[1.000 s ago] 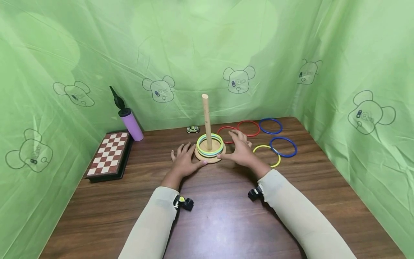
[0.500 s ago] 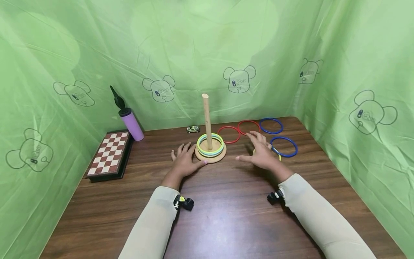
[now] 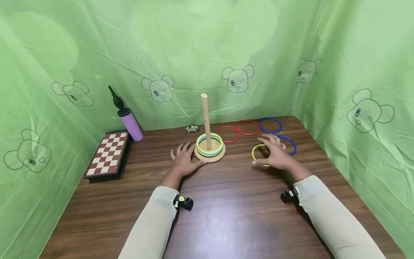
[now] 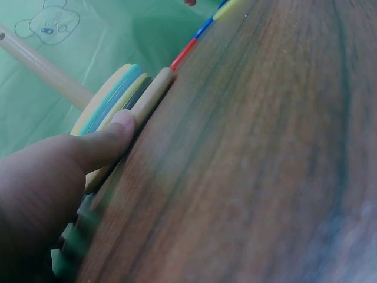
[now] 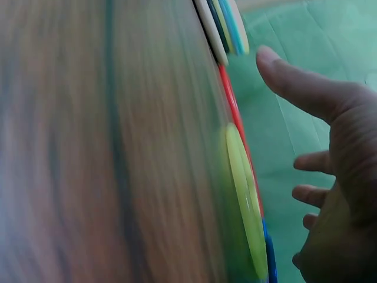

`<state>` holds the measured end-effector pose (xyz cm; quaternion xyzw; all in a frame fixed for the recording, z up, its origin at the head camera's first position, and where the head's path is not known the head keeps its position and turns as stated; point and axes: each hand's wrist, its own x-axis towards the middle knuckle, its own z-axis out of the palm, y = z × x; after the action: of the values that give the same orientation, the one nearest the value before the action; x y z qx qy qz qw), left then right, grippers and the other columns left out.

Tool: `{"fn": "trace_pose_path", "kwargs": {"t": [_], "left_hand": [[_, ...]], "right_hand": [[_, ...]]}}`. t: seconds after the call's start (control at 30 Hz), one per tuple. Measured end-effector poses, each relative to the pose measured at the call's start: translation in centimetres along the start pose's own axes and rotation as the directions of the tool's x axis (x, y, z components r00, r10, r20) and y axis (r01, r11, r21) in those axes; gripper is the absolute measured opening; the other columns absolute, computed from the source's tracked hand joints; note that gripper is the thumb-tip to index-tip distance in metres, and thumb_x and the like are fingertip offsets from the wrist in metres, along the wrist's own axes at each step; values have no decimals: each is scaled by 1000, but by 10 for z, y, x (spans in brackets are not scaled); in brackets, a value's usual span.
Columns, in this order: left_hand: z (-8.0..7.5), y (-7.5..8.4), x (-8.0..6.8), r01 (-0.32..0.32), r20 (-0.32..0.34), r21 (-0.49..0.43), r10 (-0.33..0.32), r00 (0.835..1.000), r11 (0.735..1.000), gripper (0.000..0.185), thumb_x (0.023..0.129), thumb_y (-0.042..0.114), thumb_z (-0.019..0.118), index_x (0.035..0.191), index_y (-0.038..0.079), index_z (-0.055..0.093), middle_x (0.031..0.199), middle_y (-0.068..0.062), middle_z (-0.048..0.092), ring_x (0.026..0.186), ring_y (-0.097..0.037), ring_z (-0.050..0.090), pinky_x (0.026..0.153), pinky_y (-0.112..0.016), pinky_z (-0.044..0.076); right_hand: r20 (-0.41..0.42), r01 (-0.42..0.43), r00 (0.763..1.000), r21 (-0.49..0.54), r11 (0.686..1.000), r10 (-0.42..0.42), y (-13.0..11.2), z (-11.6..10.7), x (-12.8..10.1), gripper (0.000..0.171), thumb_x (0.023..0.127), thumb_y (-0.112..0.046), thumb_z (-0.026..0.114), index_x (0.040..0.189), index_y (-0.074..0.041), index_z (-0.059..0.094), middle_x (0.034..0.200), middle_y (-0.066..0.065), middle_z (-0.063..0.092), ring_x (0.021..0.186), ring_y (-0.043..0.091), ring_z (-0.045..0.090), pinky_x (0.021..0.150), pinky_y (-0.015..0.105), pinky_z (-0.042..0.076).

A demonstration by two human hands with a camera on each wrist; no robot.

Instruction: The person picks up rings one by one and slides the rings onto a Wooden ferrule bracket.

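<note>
A wooden peg stands on a round wooden base, with a stack of yellow, light-blue and darker rings around its foot. At the base's left side my left hand rests with spread fingers, the thumb touching the rim; the left wrist view shows the thumb against that rim. My right hand hovers over a yellow ring lying flat, thumb and fingers apart and nothing held. In the right wrist view a gap separates the hand from the ring. My right hand hides part of the yellow ring and a blue ring.
Two red rings and another blue ring lie towards the back right. A toy car sits behind the peg. At the left are a checkered board box and a purple hand pump. Green cloth surrounds the table.
My right hand has moved rightwards from beside the ring stack to above the loose yellow ring. My left hand stays at the base.
</note>
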<state>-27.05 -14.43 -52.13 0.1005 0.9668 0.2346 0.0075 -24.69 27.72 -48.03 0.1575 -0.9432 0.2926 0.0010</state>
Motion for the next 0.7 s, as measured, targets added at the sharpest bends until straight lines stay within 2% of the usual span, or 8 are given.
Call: {"fn": "trace_pose_path", "kwargs": {"t": [0.1,0.27,0.7], "left_hand": [[0,-1,0,1,4,10,-1,1000,1000,106,88,84,69,172,29,36,180,-11,30,169,-42,15,128,-81,0],[-1,-2,2,-5,-2,16,5,1000,1000,106,88,85,68,172,29,36,180,-11,30,169,-42,16,129,-80,1],[0,-1,0,-12,-8,2,12,1000,1000,105,88,83,70,172,28,37,180,-13,30,169,-43,16,127,-82,1]], "right_hand": [[19,-4,1000,-9,1000,5,9,-3,-2,117,76,-54,98,167,-6,41,178,22,26,166,52,2,117,80,11],[49,3,999,-28,1000,-1,17,-6,-2,115,76,-55,98,166,-8,44,178,21,27,167,52,-1,118,82,9],[97,43,995,-44,998,-38,30,-15,-6,109,75,-54,99,163,-10,50,176,19,34,166,57,-1,117,87,3]]}}
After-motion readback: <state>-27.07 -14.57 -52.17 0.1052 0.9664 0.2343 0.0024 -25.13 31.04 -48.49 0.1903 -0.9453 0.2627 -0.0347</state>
